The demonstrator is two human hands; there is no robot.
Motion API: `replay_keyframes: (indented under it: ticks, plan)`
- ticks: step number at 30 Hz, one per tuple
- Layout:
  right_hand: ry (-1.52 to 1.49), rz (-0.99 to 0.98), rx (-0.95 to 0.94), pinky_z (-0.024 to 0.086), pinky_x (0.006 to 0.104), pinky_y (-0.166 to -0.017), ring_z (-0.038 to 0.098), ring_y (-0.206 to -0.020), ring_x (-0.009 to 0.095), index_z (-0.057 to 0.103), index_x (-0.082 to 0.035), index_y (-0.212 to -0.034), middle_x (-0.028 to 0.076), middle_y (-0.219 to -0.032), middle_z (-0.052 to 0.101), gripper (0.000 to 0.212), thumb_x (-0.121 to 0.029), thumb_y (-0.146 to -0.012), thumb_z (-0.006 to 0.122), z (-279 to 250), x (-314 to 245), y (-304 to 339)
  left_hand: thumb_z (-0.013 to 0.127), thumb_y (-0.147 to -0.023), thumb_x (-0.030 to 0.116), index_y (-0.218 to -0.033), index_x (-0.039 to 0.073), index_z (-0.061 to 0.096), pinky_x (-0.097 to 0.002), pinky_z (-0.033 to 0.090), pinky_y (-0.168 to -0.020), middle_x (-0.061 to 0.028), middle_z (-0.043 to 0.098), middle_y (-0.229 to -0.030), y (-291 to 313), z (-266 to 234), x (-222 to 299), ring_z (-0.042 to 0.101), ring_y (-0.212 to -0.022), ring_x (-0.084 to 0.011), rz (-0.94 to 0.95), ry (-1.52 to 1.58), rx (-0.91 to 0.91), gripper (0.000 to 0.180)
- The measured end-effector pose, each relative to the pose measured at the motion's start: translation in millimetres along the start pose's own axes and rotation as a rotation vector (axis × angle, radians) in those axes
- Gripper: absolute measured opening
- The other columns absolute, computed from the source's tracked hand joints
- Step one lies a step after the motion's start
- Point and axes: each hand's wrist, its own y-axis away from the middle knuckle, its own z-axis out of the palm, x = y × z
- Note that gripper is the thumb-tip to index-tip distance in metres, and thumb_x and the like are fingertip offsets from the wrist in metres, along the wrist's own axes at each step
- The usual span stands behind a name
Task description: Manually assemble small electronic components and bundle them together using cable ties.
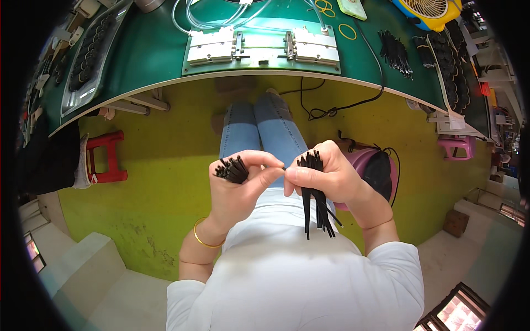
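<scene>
My left hand is closed around a bundle of short black wires, whose cut ends stick up out of the fist. A second bundle of black wires hangs from my right hand, gripped with its tips above the fingers and its longer ends dangling below. Thumb and forefinger of both hands meet in front of my lap. Between those fingertips shows a tiny dark piece, perhaps one wire's end, too small to make out.
Ahead stands a green-topped bench with a metal clamping fixture at its edge. More black wires lie to its right, near a yellow-and-blue fan. A tray of black coils sits left. Red stool and pink stool flank me.
</scene>
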Motion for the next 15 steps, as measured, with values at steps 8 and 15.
replay_keyframes:
  ticks: [8, 15]
  plan:
    - [0.074, -0.002, -0.001, 0.035, 0.0207, -0.046, 0.046, -0.051, 0.005, 0.063, 0.003, -0.073, 0.003, -0.058, 0.057, 0.018, -0.012, -0.081, 0.056, -2.2, 8.2, -4.3, 0.057, -0.07, -0.01, -0.095, -0.002, 0.061, -0.0159, 0.031, -0.04, 0.0012, 0.051, -0.054, -16.2, -4.5, 16.0, 0.042, -0.045, -0.0029, 0.133, -0.174, -0.164, 0.026]
    - [0.095, -0.037, -0.009, 0.04, 0.02, -0.052, 0.049, -0.057, 0.005, 0.062, 0.004, -0.08, 0.004, -0.067, 0.061, 0.011, -0.004, -0.08, 0.055, -0.1, 11.1, -8.2, 0.057, -0.063, -0.011, -0.088, 0.001, 0.065, -0.0172, 0.039, -0.045, -0.0081, 0.061, -0.064, -26.2, -0.7, 20.4, 0.055, -0.052, -0.0097, 0.413, -0.501, -0.245, 0.029]
